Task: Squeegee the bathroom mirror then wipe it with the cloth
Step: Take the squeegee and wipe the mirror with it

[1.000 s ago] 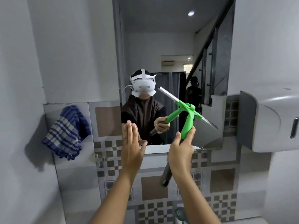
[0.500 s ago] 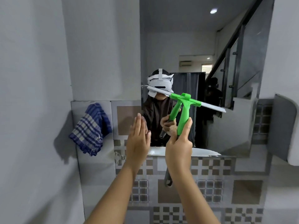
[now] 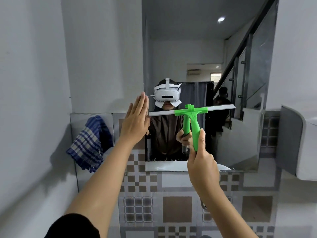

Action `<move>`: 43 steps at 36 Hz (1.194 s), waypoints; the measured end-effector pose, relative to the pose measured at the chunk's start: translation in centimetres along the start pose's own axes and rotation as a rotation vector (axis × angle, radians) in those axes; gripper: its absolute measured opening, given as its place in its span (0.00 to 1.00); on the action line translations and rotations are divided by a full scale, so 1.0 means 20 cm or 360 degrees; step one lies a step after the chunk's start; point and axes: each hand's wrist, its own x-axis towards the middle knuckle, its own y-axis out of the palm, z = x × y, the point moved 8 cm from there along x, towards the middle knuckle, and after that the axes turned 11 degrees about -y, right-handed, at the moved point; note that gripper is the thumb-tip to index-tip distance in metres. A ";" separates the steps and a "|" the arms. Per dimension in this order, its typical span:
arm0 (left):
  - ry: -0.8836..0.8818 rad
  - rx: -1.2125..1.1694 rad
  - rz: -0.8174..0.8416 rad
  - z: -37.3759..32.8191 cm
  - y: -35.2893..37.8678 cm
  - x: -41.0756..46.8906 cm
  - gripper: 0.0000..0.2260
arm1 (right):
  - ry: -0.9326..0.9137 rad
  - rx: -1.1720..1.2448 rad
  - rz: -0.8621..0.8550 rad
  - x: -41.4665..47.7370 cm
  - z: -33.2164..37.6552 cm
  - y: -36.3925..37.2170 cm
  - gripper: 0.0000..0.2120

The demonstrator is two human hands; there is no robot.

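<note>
The bathroom mirror [image 3: 197,48] hangs on the wall ahead, tall and frameless. My right hand [image 3: 202,162] grips the handle of a green squeegee [image 3: 193,122], whose grey blade lies level across the lower half of the glass. My left hand [image 3: 136,121] is flat with straight fingers, held upright at the mirror's left edge and holding nothing. A blue and white checked cloth [image 3: 91,143] hangs on the tiled wall to the left of the mirror, apart from both hands.
A grey and white dispenser [image 3: 298,141] juts from the wall at the right, next to the mirror. Patterned brown and grey tiles [image 3: 176,208] cover the wall under the mirror. A white wall closes in on the left.
The squeegee blade went from steeply tilted to level and rose on the glass. My left hand lifted to the mirror's left edge. The view has shifted right and closer.
</note>
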 end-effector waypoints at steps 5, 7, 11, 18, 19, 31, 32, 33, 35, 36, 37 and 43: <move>0.0107 0.0040 0.0086 0.02 0.00 0.01 0.32 | -0.0013 -0.0065 0.0036 0.01 -0.02 -0.02 0.29; 0.0140 0.0087 0.0104 0.02 0.00 0.02 0.32 | -0.0019 -0.0078 0.0029 0.02 -0.02 -0.03 0.29; 0.0208 0.0175 0.0128 0.03 -0.02 0.02 0.30 | -0.0032 -0.0112 0.0026 0.02 -0.03 -0.03 0.29; 0.0265 0.0237 0.0142 0.04 -0.03 0.03 0.29 | -0.0030 -0.0189 0.0042 0.03 -0.04 -0.04 0.30; 0.0268 0.0235 0.0141 0.04 -0.03 0.03 0.29 | -0.0035 -0.0202 0.0046 0.03 -0.05 -0.04 0.30; 0.0238 0.0245 0.0088 0.02 -0.05 0.03 0.29 | -0.0187 -0.0268 0.0022 0.04 -0.10 -0.07 0.30; 0.0222 0.0234 0.0079 0.01 -0.05 0.04 0.29 | -0.0201 -0.0271 0.0033 0.04 -0.11 -0.07 0.30; 0.0205 0.0217 0.0066 0.00 -0.06 0.04 0.30 | -0.0216 -0.0279 0.0043 0.03 -0.12 -0.06 0.30; 0.0174 0.0171 0.0039 -0.02 -0.06 0.04 0.29 | -0.0258 -0.0285 0.0058 0.02 -0.15 -0.05 0.31; 0.0158 0.0150 0.0028 -0.03 -0.07 0.04 0.29 | -0.0280 -0.0287 0.0069 0.02 -0.16 -0.05 0.31; 0.0143 0.0132 0.0019 -0.03 -0.07 0.05 0.29 | -0.0305 -0.0299 0.0085 0.01 -0.17 -0.04 0.32; 0.0097 0.0091 -0.0025 -0.11 -0.07 0.10 0.32 | -0.0492 -0.0599 0.0135 -0.02 -0.29 -0.09 0.35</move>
